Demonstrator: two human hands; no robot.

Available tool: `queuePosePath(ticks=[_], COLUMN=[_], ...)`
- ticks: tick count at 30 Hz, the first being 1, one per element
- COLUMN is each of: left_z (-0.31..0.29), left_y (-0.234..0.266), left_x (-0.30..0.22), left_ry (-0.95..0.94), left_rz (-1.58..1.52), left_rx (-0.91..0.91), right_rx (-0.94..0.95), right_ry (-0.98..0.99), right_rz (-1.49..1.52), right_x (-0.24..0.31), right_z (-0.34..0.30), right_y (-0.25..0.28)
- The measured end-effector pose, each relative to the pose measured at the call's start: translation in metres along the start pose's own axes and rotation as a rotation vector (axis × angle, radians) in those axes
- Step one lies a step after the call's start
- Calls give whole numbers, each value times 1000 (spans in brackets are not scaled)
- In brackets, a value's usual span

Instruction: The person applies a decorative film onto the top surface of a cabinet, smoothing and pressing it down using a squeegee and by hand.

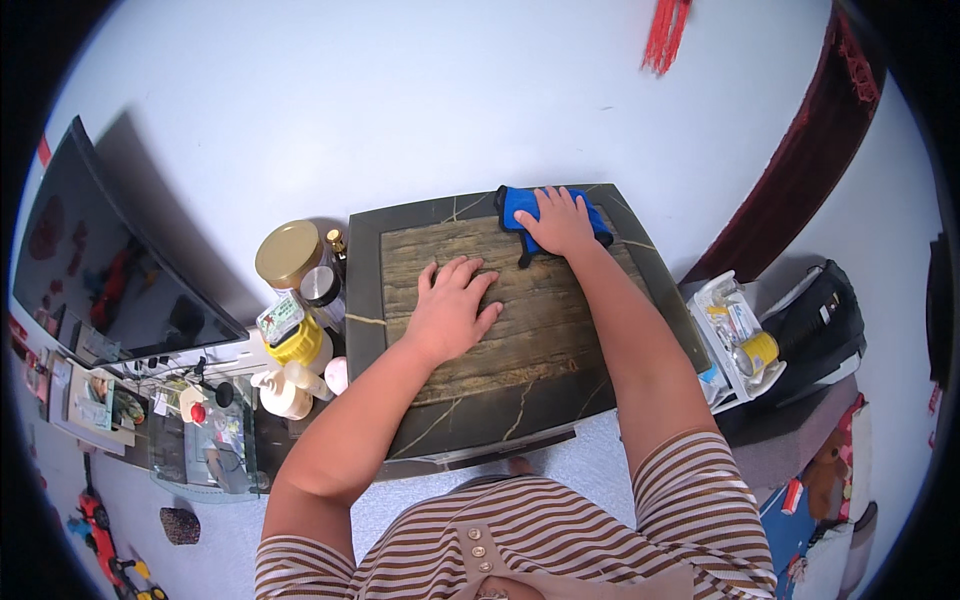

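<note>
A low cabinet with a dark, gold-veined border point(366, 290) and a brown wood-grain panel point(540, 330) on top stands before me. My left hand point(452, 308) lies palm down on the panel's left half, fingers spread, with nothing in it. Farther off, at the back right of the top, my right hand point(558, 222) rests flat on a crumpled blue cloth point(517, 203) with black edging. Its fingers are stretched out over the fabric and the thumb points left. Part of the cloth is hidden beneath the palm.
Left of the cabinet stand a gold-lidded jar point(288, 252), a yellow-topped container point(300, 346) and pump bottles point(284, 396). A television point(105, 265) is farther left. At right are a white bin of packages point(735, 335) and a black bag point(820, 320). A white wall point(400, 110) rises behind.
</note>
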State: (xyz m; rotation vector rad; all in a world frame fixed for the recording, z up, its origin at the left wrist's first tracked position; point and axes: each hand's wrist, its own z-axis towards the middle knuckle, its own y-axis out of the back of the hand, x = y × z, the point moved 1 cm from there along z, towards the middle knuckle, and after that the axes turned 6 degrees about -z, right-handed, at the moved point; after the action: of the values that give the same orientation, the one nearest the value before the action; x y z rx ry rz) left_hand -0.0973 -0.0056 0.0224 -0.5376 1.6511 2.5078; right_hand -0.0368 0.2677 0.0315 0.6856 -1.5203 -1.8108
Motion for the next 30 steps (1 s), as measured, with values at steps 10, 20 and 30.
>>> queuePosePath(ticks=[10,20,30], left_z=[6,8,10], left_y=[2,-11,-17], left_x=[1,12,18], left_ry=[-18,-9,-14], left_rz=[-39,-48,-9], left_rx=[-67,-200,-226], right_rx=[-2,4,-110], right_ry=[-16,94,229], right_rz=[26,-2,23], right_x=[6,15,33], right_z=[19,-66,-206], right_y=[2,9,27])
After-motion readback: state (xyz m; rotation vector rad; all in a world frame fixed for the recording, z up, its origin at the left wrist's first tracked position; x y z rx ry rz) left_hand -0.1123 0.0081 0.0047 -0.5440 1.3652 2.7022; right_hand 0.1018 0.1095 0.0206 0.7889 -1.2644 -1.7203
